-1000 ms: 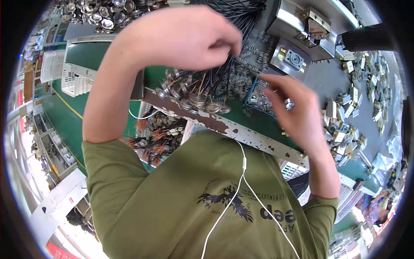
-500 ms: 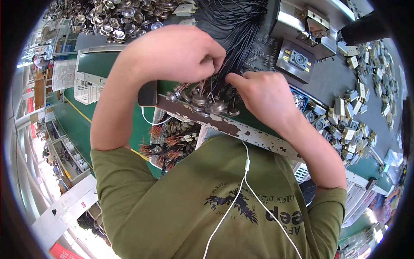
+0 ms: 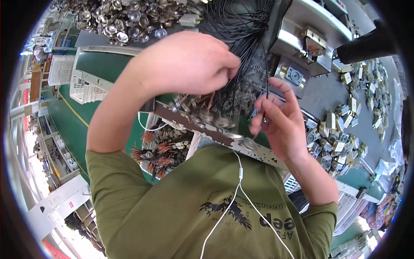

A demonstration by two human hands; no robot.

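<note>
My left hand (image 3: 194, 64) is closed above the table's front edge, its fingertips curled beside a bundle of black cables (image 3: 248, 41). What sits in its fingers is hidden. Below it hangs a blurred cluster of round metal caps (image 3: 205, 114) with copper-coloured wire ends. To the right, my right hand (image 3: 282, 123) has its thumb and fingers bent around one black cable (image 3: 266, 73) that runs down from the bundle. Two more blurred metal discs (image 3: 249, 143) show just left of this hand, over the chipped table edge (image 3: 181, 119).
Shiny metal caps (image 3: 123, 21) are heaped at the far left. Small springs (image 3: 248, 86) lie between my hands. Beyond my right hand stands a metal fixture (image 3: 295, 73) holding a square part. Many block-shaped parts (image 3: 340, 134) cover the right side. A bin (image 3: 166, 144) of wired parts is below the edge.
My right hand has moved right and toward me, turned, and now has a black cable in its fingers. My left hand has shifted slightly right and nearer. The hanging caps have swung and blurred.
</note>
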